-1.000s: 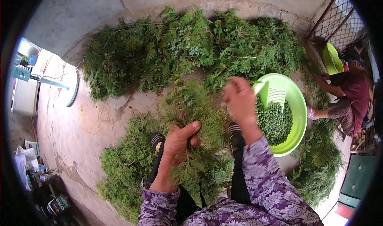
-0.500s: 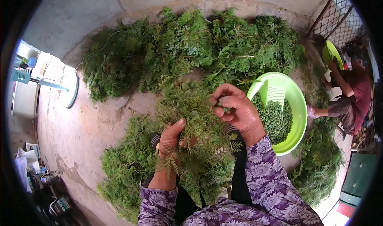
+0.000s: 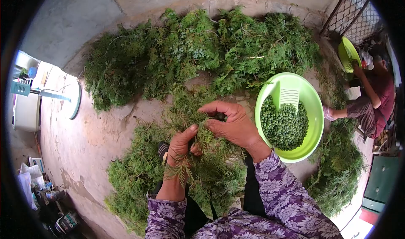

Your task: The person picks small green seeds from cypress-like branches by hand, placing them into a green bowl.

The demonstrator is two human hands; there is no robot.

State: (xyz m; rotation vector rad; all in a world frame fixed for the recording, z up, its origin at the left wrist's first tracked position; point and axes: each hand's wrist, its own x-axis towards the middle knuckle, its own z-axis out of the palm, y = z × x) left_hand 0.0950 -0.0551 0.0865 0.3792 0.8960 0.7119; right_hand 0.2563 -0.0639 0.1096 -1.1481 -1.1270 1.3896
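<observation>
My left hand (image 3: 181,145) is closed around a leafy green branch (image 3: 185,106) in front of me. Close to its right, my right hand (image 3: 234,125) has its fingers curled among the sprigs, with dark green berries partly visible inside them. To the right stands a light green basin (image 3: 314,125) with a ribbed washboard part, holding many round green berries (image 3: 284,127). More cut foliage (image 3: 135,175) lies below and to the left of my hands.
A long heap of leafy branches (image 3: 190,44) lies along the wall. At the right, a seated person (image 3: 382,95) holds another green basin (image 3: 348,55). More foliage (image 3: 337,167) lies right of the near basin. A fan base (image 3: 76,99) stands at the left.
My right hand has moved left, away from the basin, and its fingers are now in the branch beside my left hand. The other person's arm has shifted at their basin.
</observation>
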